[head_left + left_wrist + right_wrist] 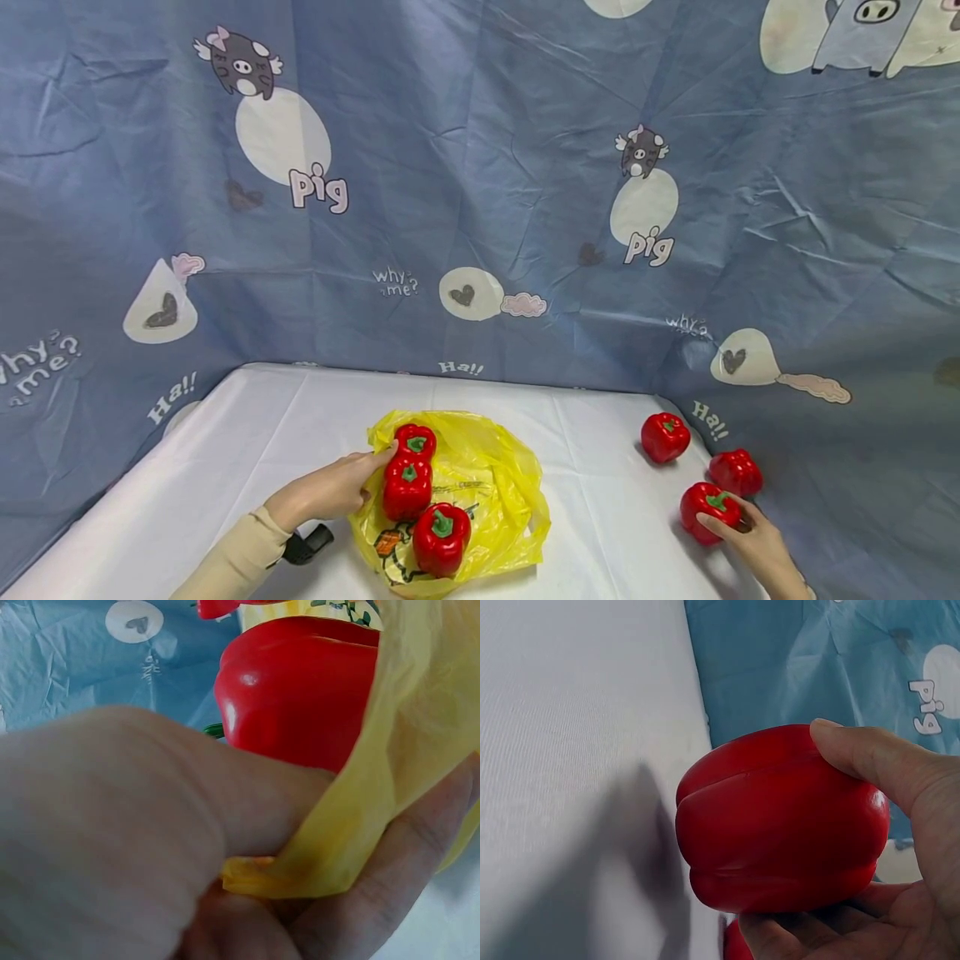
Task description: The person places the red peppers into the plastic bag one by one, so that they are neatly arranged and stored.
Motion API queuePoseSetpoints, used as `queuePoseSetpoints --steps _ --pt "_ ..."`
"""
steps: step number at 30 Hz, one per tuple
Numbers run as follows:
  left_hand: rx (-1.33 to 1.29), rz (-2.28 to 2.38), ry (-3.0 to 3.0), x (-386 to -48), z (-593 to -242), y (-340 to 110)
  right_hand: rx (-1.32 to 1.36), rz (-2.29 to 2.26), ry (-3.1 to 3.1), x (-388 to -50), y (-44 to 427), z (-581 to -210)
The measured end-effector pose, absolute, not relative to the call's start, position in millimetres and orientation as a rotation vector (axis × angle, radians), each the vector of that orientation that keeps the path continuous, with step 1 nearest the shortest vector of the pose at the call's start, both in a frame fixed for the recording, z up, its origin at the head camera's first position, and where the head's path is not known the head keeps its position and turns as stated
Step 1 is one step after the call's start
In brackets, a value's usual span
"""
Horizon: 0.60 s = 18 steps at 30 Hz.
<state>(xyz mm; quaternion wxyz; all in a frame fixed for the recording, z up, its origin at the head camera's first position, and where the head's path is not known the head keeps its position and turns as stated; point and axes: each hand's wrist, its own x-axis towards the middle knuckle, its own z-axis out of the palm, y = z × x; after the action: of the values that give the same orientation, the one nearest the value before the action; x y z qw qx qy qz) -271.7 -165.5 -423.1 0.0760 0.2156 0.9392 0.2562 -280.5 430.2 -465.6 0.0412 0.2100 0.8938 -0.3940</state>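
Observation:
Between its thumb and fingers, my right hand (750,537) grips a red bell pepper (780,825) with a green stem, at the right side of the table. My left hand (337,487) pinches the left edge of a yellow plastic bag (420,697). On that spread bag lie three red bell peppers: a far one (415,442), a middle one (407,492) beside my left fingers, and a near one (442,542). The bag's film covers part of a pepper (300,690) in the left wrist view.
Two more red bell peppers, one farther back (665,437) and one by the table's right edge (737,472), lie near my right hand. A white cloth covers the table (600,467). Blue printed fabric (480,167) hangs behind and at both sides.

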Motion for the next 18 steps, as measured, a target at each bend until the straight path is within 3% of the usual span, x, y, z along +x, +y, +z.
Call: queuePoseSetpoints --steps 18 --pt "0.625 0.796 2.814 -271.7 -421.7 -165.1 0.427 -1.181 2.847 -302.9 402.4 -457.3"
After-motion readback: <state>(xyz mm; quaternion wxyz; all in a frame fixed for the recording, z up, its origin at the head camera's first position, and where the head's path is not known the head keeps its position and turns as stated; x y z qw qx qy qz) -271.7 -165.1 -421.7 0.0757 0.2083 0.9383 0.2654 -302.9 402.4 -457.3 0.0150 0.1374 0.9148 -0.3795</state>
